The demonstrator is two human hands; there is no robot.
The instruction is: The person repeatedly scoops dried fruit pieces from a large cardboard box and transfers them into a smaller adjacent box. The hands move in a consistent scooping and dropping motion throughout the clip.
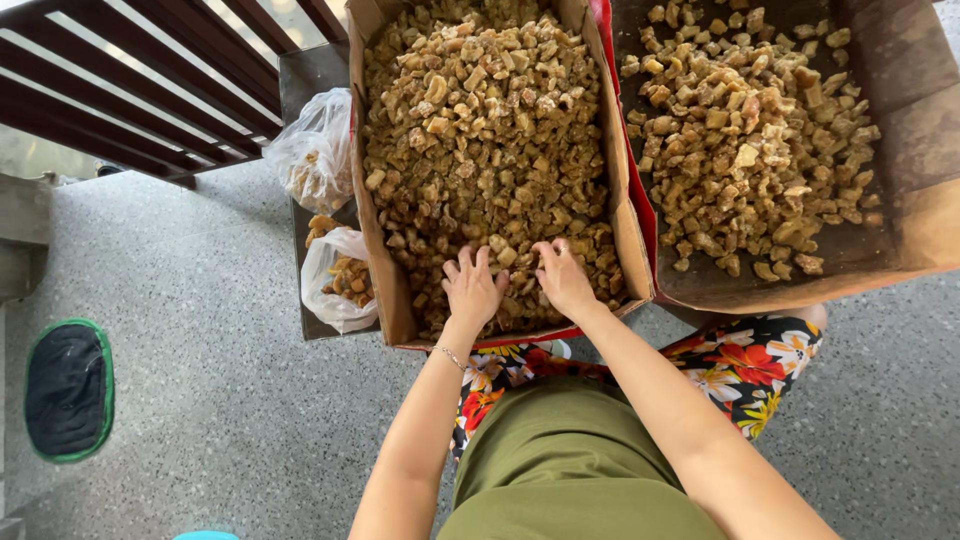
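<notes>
Both hands rest palm-down on the golden chunks [480, 150] at the near end of the left box [372, 200]. The left hand [472, 290] has its fingers spread open; the right hand [563, 280] curls loosely, gripping nothing visible. Sorting goes best with light, shallow raking, keeping pieces inside the wall.

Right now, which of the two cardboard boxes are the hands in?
The left box, piled full of golden-brown chunks. Both the left hand and right hand rest on its pile near the front edge. The right box is shallower-filled and untouched.
</notes>
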